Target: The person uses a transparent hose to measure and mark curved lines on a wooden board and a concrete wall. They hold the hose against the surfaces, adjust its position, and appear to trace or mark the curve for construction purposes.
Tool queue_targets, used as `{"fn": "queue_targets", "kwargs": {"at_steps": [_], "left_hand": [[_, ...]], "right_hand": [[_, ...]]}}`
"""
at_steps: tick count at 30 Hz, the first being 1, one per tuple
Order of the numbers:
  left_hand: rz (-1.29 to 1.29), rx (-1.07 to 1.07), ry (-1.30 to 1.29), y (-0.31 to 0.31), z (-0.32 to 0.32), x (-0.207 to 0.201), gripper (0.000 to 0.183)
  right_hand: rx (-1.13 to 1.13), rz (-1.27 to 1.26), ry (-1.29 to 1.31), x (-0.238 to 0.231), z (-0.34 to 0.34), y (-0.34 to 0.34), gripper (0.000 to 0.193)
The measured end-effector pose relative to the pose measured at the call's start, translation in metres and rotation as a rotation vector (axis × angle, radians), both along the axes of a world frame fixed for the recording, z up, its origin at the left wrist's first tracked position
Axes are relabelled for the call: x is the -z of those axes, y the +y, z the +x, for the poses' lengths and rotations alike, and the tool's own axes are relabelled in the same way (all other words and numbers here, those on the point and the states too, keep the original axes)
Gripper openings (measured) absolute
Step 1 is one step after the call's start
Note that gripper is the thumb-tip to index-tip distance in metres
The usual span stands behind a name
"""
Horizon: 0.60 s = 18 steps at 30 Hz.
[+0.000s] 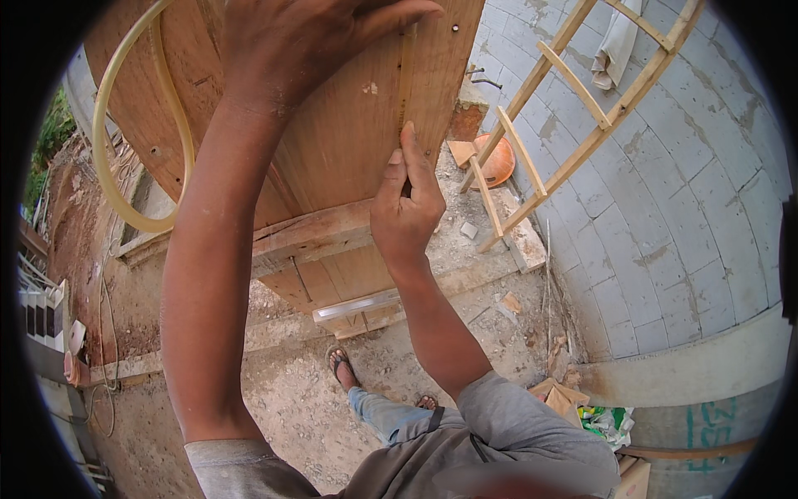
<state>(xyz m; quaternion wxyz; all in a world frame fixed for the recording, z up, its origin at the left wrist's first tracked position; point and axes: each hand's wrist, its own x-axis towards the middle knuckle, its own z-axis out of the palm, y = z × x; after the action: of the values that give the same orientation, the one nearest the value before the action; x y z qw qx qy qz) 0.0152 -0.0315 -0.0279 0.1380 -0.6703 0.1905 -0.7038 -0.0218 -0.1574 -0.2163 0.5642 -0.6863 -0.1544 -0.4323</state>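
A tall brown wooden panel [332,133] stands right in front of me. Down its right part runs a narrow yellowish strip [406,79] with small dark marks, like a tape measure blade. My left hand [291,41] is raised to the panel's upper part, one digit lying across the strip's upper end; its other fingers are largely cut off by the top edge. Lower down, my right hand [407,195] is closed at the strip's lower end, index finger pointing up along it and thumb beside it. A translucent yellowish hose [101,125] hangs in a loop left of my left forearm.
A wooden ladder [573,83] leans against the grey block wall [665,191] on the right. An orange bowl [496,160] sits behind its foot. A timber beam [312,237] crosses the panel's lower part. Below lies a silver bar [357,304], above rough, rubble-strewn ground [291,391].
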Motion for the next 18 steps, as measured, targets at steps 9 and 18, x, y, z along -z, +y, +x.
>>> {"fn": "queue_targets", "kwargs": {"at_steps": [9, 18], "left_hand": [[-0.003, 0.019, 0.011, -0.0011, -0.0018, -0.0005, 0.05], [-0.006, 0.029, 0.004, -0.0018, -0.003, -0.0009, 0.049]], "right_hand": [[0.002, 0.001, -0.044, -0.002, 0.0009, 0.0006, 0.034], [-0.011, 0.003, -0.028, -0.0014, 0.0004, -0.0001, 0.035]]}}
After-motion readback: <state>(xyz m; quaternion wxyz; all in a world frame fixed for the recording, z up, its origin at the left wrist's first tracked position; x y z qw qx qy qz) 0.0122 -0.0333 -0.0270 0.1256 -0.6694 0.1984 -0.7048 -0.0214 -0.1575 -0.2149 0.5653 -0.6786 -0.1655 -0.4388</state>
